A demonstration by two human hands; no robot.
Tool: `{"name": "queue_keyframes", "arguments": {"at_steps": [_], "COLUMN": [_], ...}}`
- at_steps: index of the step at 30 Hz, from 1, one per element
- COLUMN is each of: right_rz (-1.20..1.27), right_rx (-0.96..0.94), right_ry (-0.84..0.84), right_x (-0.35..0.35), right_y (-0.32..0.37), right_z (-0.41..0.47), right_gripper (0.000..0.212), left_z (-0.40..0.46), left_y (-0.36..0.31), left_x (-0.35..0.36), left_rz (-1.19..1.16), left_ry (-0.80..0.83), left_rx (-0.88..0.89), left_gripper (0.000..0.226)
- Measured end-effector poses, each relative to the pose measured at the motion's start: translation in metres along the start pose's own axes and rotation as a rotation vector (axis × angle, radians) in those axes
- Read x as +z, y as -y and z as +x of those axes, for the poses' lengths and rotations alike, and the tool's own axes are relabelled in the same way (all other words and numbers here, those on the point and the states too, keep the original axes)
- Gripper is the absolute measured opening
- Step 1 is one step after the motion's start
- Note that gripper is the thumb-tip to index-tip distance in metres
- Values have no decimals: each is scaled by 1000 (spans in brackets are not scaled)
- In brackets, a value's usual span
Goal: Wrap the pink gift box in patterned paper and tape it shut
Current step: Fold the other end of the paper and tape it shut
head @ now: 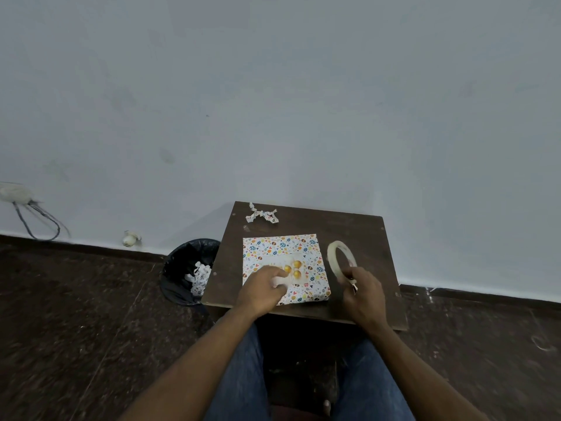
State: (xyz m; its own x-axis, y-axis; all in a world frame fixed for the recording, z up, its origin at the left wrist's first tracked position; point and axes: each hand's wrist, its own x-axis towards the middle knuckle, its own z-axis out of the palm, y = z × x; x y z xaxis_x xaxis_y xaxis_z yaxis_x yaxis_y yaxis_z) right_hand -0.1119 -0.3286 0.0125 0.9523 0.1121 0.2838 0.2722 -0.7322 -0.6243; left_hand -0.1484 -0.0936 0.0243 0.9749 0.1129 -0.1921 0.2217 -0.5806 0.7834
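Note:
A gift box [291, 268] lies on the small dark table [370, 238], wrapped in white patterned paper [282, 246] with coloured eggs and hearts; a pale panel with three gold balls shows in its middle. My left hand [264, 291] rests on the box's near left part, fingers curled and pressing the paper down. To the right of the box, my right hand [362, 294] grips a roll of clear tape [340, 258] by its lower edge and holds it upright.
A twisted scrap of patterned paper [261, 213] lies at the table's far edge. A black bin [188, 268] with paper scraps stands on the floor left of the table. The wall is close behind. My knees are under the table's near edge.

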Motion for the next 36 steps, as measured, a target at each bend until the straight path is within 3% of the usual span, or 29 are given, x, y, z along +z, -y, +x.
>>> {"name": "queue_keyframes", "arguments": {"at_steps": [4, 7, 13, 16, 23, 27, 30, 36], "right_rz": [96, 142, 148, 97, 129, 216, 251, 543], "right_rx": [-72, -89, -106, -127, -80, 34, 6, -19], "right_ry": [21, 28, 35, 46, 25, 53, 135, 190], "right_x": [9, 16, 16, 14, 9, 4, -2, -8], "right_y": [21, 31, 38, 39, 47, 57, 64, 69], "right_z": [-13, -19, -27, -29, -37, -36, -33, -31], "right_gripper": [8, 12, 11, 11, 19, 20, 39, 40], "left_z": [-5, -11, -14, -14, -16, -21, -22, -24], "left_y": [-31, -54, -55, -53, -52, -48, -45, -52], "left_x": [5, 5, 6, 7, 13, 16, 13, 7], "left_rz": [-291, -635, -802, -693, -124, -107, -56, 31], "left_ry": [-87, -33, -6, -71, -260, -250, -213, -284], "left_rx": [-2, -152, -318, -274, -49, 248, 401, 457], "left_gripper": [16, 16, 9, 11, 12, 6, 7, 3]}}
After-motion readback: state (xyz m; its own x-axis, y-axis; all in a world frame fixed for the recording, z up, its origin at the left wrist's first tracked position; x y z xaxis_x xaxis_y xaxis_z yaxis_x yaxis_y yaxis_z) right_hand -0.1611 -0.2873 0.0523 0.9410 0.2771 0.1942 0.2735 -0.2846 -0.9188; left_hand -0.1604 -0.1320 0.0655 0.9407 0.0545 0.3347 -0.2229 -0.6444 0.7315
